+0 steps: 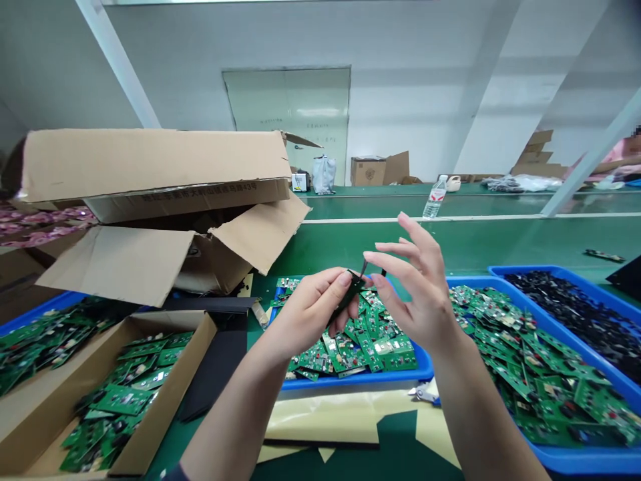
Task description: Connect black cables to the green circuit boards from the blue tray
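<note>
My left hand [315, 304] is closed around a small dark circuit board [346, 298], thumb on top and fingers beneath. A thin dark strip [364, 268] sticks up from the board's far end. Close by on the right, my right hand [418, 287] has its fingers spread, with the index fingertip at the top of the strip. A small black bit shows between thumb and index finger; whether it is touched I cannot tell. Below both hands, a blue tray [350, 381] holds a heap of green circuit boards [370, 347].
To the right stand another blue tray [591, 461] of boards and a blue tray [525, 268] of small black parts. Cutters [425, 393] lie near my right wrist. At left are a carton [197, 334] of boards and a large open cardboard box [155, 160]. A water bottle [435, 197] stands behind.
</note>
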A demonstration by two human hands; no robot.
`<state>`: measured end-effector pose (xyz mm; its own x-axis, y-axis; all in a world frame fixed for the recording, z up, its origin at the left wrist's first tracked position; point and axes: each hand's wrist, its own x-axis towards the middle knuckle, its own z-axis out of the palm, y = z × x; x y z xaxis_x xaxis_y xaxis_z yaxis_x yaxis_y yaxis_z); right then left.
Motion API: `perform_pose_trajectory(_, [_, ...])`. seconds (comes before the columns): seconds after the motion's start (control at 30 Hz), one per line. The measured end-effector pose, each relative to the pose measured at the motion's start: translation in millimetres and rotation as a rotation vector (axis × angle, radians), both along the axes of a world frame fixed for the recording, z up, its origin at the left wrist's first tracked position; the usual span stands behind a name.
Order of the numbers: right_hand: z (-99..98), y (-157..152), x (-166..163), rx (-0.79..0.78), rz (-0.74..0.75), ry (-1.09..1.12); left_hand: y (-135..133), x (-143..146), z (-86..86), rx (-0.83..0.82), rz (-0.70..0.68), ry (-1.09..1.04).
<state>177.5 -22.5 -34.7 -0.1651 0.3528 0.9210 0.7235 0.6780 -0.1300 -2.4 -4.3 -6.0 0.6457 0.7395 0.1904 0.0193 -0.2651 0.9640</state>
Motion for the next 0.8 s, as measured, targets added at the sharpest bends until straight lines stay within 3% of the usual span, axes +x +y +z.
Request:
perform_pose_trajectory(0.1, [1.0, 0, 3, -0.010, 0.004, 0.080, 0, -2, -0.2, -0.011, 0.020, -0.019])
perform_pose_trajectory(0.3, [4.4, -14, -1, 0.255, -0.142, 0.372, -1, 1, -2.9, -0.046, 0.070, -0.186])
perform_pose_trajectory(0.5, [4.5, -19, -19, 0.013, -0.150, 0.080, -4, 4, -2.1, -0.027, -0.009, -0.161])
perform_pose_trajectory(0.8, [0.2, -13, -25, 0.036, -0.180, 0.122, -7, 6, -3.5, 0.059, -0.019, -0.041])
